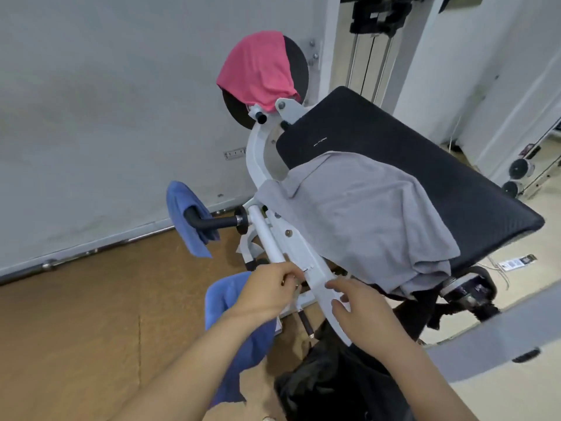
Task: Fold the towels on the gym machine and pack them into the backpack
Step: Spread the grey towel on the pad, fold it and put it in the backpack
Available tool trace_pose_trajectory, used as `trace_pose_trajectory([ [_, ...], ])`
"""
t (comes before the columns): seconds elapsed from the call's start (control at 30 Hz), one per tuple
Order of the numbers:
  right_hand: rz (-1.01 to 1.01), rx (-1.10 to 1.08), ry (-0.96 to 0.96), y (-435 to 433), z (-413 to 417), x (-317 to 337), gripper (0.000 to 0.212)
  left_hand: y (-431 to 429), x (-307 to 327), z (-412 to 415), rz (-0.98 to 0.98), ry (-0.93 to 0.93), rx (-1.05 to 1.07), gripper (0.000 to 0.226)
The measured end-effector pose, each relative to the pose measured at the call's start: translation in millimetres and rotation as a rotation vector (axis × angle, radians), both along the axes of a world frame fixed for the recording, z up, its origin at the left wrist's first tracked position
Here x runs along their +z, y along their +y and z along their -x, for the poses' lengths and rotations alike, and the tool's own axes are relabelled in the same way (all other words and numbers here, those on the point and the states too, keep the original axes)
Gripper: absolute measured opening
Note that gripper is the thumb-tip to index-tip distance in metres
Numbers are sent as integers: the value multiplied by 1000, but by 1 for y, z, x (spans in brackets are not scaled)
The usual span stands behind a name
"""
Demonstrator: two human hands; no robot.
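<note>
fingers (288,273) of left hand (267,294) curled at white frame (299,250); grip can't be told. right hand (364,311) fingers loosely apart, holding nothing. grey towel (358,214) draped on black pad (440,183); pink towel (258,74) on round pad (299,68); blue towel (188,220) on handle (218,222); second blue towel (233,338) under left wrist. backpack (334,387) below.

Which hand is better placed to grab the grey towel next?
Right, probably. The right hand lies nearest the grey towel, by its hanging end, fingers relaxed; the left hand is across the white frame bar, above the lower blue towel.
</note>
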State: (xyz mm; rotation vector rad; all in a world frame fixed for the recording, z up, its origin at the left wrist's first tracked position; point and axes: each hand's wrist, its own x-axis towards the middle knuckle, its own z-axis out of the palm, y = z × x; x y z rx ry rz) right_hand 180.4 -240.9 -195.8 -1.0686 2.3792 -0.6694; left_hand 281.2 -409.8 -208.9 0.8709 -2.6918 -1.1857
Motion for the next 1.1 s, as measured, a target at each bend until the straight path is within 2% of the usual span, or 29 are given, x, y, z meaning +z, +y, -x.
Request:
trace_pose_trajectory([
  [0.13, 66, -40, -69, -10, -30, -29, 43, -21, 2, -33, 285, -70, -103, 30],
  [0.3, 137, -163, -332, -40, -82, -58, 38, -67, -25, -69, 452, -352, -118, 39],
  [0.43, 39, -194, -335, -103, -104, -92, 44, -115, -59, -88, 345, -487, -112, 38],
  [0.6, -47, -344, -201, -205, -114, -112, 46, -170, -87, -82, 123, -239, -112, 10],
  [0.67, -215, -394, -36, -241, -113, -116, 29, -189, -99, -77, 40, -208, -133, 14],
  [0.73, -339, -458, 30, -252, -109, -115, 17, -187, -102, -74, 31, -198, -211, 18],
  [0.83, -475, -505, 53, -272, -107, -110, 27, -201, -105, -67, 59, -202, -399, 27],
  [0.9, -498, -530, 91, -280, -107, -104, 26, -208, -107, -63, 61, -191, -460, 28],
  [1.0, -454, -612, 128, -286, -106, -100, 8, -217, -110, -53, 19, -191, -474, 24],
  [1.1, -407, -689, 104, -280, -100, -106, 10, -229, -108, -41, -64, -212, -590, 19],
])
